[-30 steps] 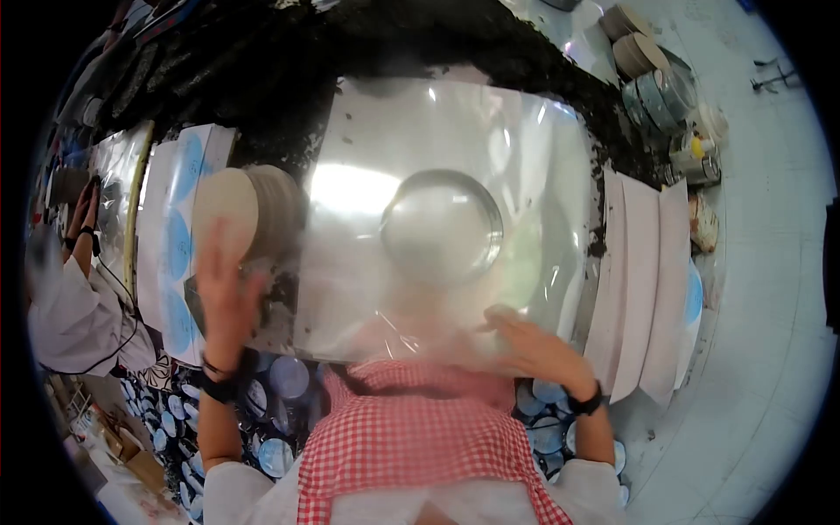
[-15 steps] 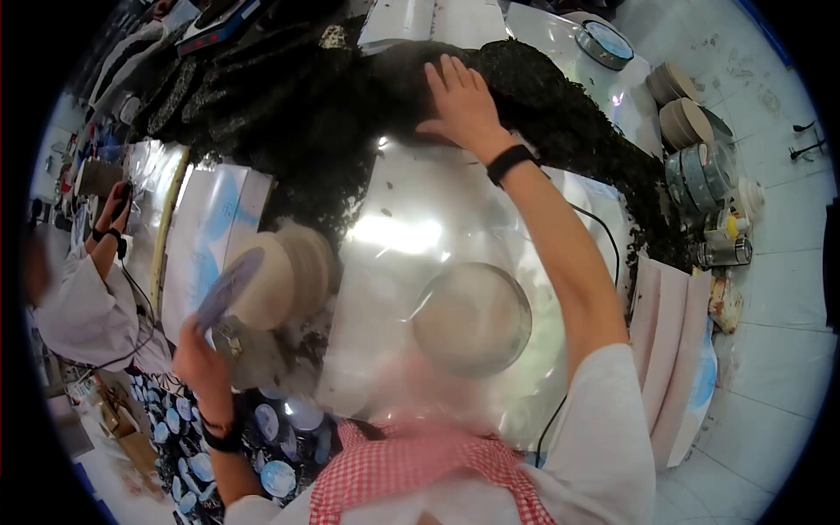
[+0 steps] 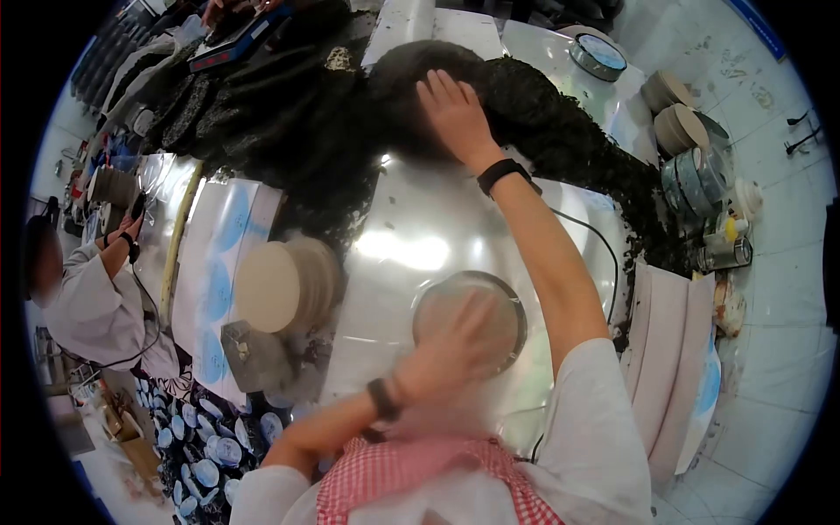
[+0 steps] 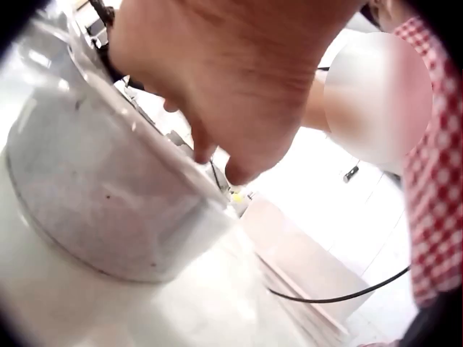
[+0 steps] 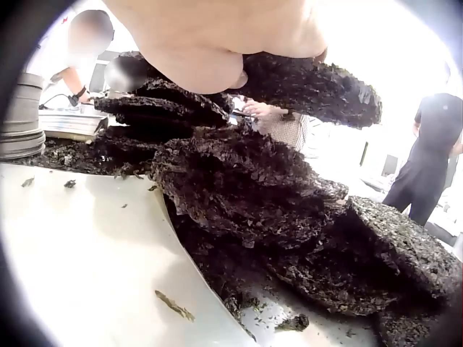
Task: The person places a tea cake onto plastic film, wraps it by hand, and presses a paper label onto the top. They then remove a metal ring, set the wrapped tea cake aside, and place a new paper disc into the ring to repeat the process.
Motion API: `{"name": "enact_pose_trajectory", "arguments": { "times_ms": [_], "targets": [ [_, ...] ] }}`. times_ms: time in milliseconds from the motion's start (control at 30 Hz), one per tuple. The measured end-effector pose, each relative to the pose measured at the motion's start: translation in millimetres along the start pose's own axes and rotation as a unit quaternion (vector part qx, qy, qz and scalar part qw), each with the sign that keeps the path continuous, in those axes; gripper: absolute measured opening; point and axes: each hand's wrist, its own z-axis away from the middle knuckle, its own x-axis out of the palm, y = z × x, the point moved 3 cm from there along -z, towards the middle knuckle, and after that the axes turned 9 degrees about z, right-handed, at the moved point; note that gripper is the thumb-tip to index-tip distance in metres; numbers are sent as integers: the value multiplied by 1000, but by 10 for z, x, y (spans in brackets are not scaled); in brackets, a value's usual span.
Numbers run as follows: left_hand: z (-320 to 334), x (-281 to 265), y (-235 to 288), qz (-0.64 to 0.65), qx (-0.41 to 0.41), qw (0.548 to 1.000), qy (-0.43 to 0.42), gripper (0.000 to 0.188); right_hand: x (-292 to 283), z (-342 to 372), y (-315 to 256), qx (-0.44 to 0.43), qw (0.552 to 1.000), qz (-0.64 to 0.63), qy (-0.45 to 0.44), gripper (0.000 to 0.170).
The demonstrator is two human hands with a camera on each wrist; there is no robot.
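Note:
My left hand (image 3: 451,350), blurred, reaches over a round, shallow container (image 3: 516,319) with a clear-looking rim. In the left wrist view, its fingers (image 4: 242,170) hang down past the rim of that container (image 4: 108,195), and crinkled clear film shows along its edge. My right hand (image 3: 457,122) is stretched out to the far pile, holding the edge of a round cake of dark dried seaweed (image 3: 411,74). In the right wrist view this seaweed cake (image 5: 311,90) stands above the others, with the thumb (image 5: 235,78) at its edge.
Discs of pale card (image 3: 267,284) are stacked left of a shiny sheet (image 3: 376,297). More seaweed cakes (image 5: 246,195) lie along the back. White panels (image 3: 661,350) stand at the right, round tins (image 3: 691,184) beyond. Another person (image 3: 96,297) works at the left.
My left hand has come from the card stack, where it held a thin bluish disc, to the container. My right hand reached up to the seaweed, and now a cake there is gripped.

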Motion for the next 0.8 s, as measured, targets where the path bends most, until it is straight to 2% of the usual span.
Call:
{"name": "enact_pose_trajectory", "arguments": {
  "times_ms": [67,100,167,200,267,300,333,400,467,500,533,567,600,667,733,800],
  "targets": [
    [-126,206,-96,-26,-4,998,-55,50,-171,-9,108,-9,1000,16,23,42],
    [-130,338,-206,-34,-4,998,-50,50,-311,-37,189,-10,999,0,30,42],
    [-70,670,-442,-41,-4,998,-44,51,-658,-31,363,-41,997,59,37,43],
    [-80,738,-488,-51,-17,999,1,48,-848,5,425,-55,995,77,43,43],
    [-127,605,-424,-55,-18,998,-5,46,-1368,90,545,-61,987,123,78,43],
    [-120,604,-438,-80,11,997,12,47,-1627,139,581,-60,990,108,63,44],
    [-90,562,-398,-80,6,997,14,46,-2086,113,598,-51,998,5,33,44],
    [-114,335,-292,-14,-19,994,-107,49,-2399,431,460,-54,996,62,-16,45],
    [-107,-7,-240,127,-126,980,-85,39,-2908,762,189,-15,998,-5,-59,45],
    [75,-45,-520,156,-154,975,27,35,-3133,954,5,-3,996,-23,-92,44],
    [262,-168,-695,239,-195,939,153,31,-3311,1161,-182,8,991,-41,-124,44],
    [463,-289,-863,317,-206,880,286,27,-3419,1373,-379,12,986,-64,-155,44],
    [593,-481,-851,435,-225,764,420,25,-3473,1581,-581,18,978,-89,-186,44],
    [496,-528,-504,220,-97,877,415,19,-3424,1942,-956,21,955,-121,-268,45],
    [276,-413,-179,174,-30,943,284,19,-3430,1947,-961,42,936,-182,-297,49],
    [134,-290,-152,94,50,968,226,22,-3479,1849,-790,73,900,-272,-332,49]
  ]
}}
